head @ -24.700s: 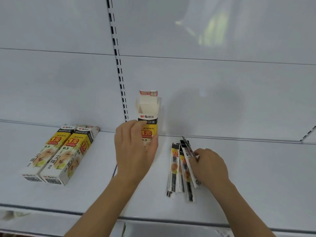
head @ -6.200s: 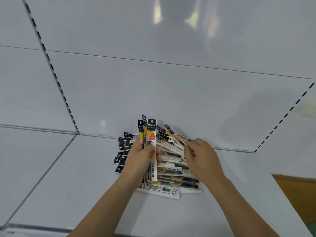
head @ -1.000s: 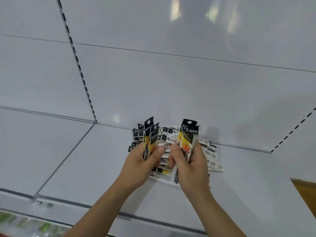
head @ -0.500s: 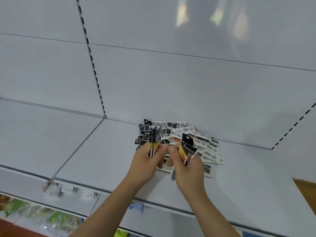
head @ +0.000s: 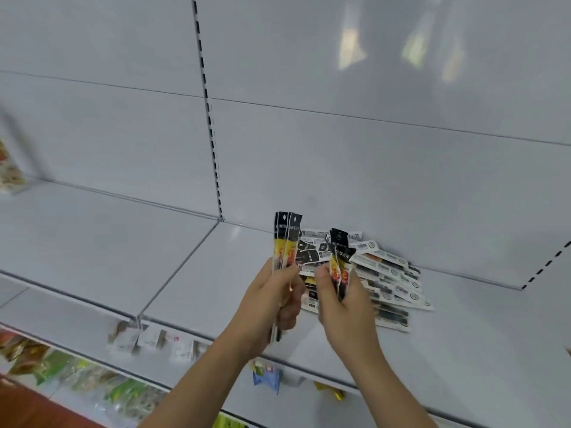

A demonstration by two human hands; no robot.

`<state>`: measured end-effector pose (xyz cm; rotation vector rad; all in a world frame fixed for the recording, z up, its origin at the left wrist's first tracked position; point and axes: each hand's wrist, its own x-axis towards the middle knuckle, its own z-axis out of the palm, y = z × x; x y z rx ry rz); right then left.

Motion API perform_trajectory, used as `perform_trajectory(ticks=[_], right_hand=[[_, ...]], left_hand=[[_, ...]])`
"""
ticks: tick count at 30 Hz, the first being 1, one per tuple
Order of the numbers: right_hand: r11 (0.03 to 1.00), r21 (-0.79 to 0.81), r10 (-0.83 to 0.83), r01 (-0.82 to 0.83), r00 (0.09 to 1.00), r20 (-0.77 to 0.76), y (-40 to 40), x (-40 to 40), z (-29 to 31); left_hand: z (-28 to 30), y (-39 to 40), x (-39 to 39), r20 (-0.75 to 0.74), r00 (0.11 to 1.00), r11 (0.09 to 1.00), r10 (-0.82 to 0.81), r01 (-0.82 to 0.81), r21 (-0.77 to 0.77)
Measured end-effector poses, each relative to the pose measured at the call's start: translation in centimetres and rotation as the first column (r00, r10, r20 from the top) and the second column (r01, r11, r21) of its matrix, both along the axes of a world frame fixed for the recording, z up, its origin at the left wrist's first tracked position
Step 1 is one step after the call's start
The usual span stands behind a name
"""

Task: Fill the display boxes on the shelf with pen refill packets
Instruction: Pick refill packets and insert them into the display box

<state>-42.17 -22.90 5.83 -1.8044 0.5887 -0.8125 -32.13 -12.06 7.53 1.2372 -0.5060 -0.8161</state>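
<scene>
My left hand (head: 272, 299) grips a small bundle of pen refill packets (head: 285, 239), black-topped with yellow and red print, held upright above the white shelf (head: 200, 273). My right hand (head: 343, 307) grips a second bundle of packets (head: 340, 257), tilted slightly right. Behind both hands a loose pile of refill packets (head: 389, 273) lies against the shelf's back wall. No display box shows clearly; a blurred package (head: 9, 171) sits at the far left edge.
A slotted upright (head: 210, 118) divides the white back panel, and a seam splits the shelf below it. Price tags (head: 148, 338) hang on the front rail. Blurred packaged goods (head: 77, 375) lie on a lower shelf at bottom left.
The view has swung left and lower, so the pile and my hands sit further right. Both hands still hold their bundles, now lifted a little with the left bundle more upright.
</scene>
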Motion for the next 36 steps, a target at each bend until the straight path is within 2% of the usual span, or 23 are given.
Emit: perform_trajectory(ticks=[4, 7, 12, 21, 25, 29, 32, 36], right_hand=[[0.996, 0.041, 0.075, -0.074, 0.997, -0.034, 3.7, 2.3, 0.1], [0.987, 0.051, 0.153, -0.150, 0.986, -0.060, 7.9, 4.9, 1.1], [0.978, 0.011, 0.208, -0.208, 0.975, -0.081, 16.9, 11.0, 1.9], [0.940, -0.036, 0.332, -0.338, 0.935, -0.126, 30.2, 24.3, 0.5], [0.918, -0.032, 0.387, -0.394, 0.913, -0.130, 33.3, 30.5, 0.1], [0.902, 0.038, 0.432, -0.430, 0.897, -0.093, 35.3, 36.9, -0.4], [0.885, 0.088, 0.462, -0.457, 0.885, -0.053, 36.2, 42.1, -0.7], [0.880, 0.113, 0.464, -0.461, 0.886, 0.001, 36.8, 48.8, -0.3]], left_hand=[[-0.3, 4.0, 2.1, 0.109, 0.987, 0.993, 0.115, -0.117, 0.015], [-0.6, 8.5, 4.6, 0.131, 0.975, 0.983, 0.181, -0.179, -0.028], [-0.6, 18.7, 10.5, 0.107, 0.963, 0.969, 0.246, -0.243, -0.041], [-0.9, 33.6, 20.4, 0.038, 0.893, 0.890, 0.449, -0.451, 0.071], [-1.0, 37.3, 25.0, 0.043, 0.872, 0.864, 0.487, -0.489, 0.124], [-0.7, 39.3, 30.3, 0.143, 0.869, 0.859, 0.474, -0.492, 0.141], [-0.4, 39.9, 35.3, 0.199, 0.829, 0.821, 0.523, -0.553, 0.141], [0.7, 40.4, 41.9, 0.191, 0.805, 0.800, 0.561, -0.587, 0.124]])
